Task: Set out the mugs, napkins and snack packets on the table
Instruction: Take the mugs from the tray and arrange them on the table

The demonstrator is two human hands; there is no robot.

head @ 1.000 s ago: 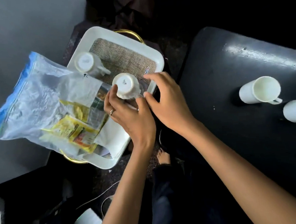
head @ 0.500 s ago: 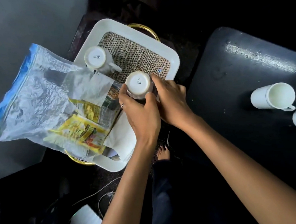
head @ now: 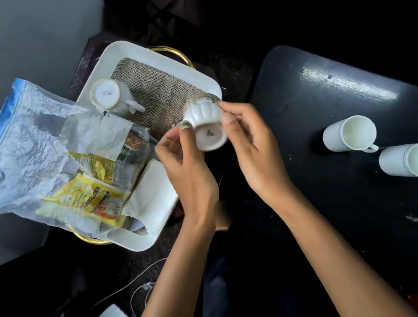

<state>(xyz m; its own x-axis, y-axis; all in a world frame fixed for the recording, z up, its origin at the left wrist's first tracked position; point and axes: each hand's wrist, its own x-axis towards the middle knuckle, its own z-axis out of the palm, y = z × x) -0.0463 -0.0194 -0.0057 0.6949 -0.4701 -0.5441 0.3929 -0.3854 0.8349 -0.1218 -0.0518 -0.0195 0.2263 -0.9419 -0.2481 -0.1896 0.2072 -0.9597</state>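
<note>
Ribbed white mug [head: 206, 125] now lifted off tray [head: 126, 51], tilted, base toward camera, both hands' fingers [head: 228, 118] around it.

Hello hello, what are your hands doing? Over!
Both hands, left and right, hold one mug tipped over the tray. Two mugs stand on the table. One mug, packets not out. Nothing in the way.

Both forearms are bare, with no sleeves in view. The left hand [head: 188, 170] has green polish on its thumbnail; the right hand [head: 253, 151] wears nothing. Dark trousers cover the lap below.
</note>
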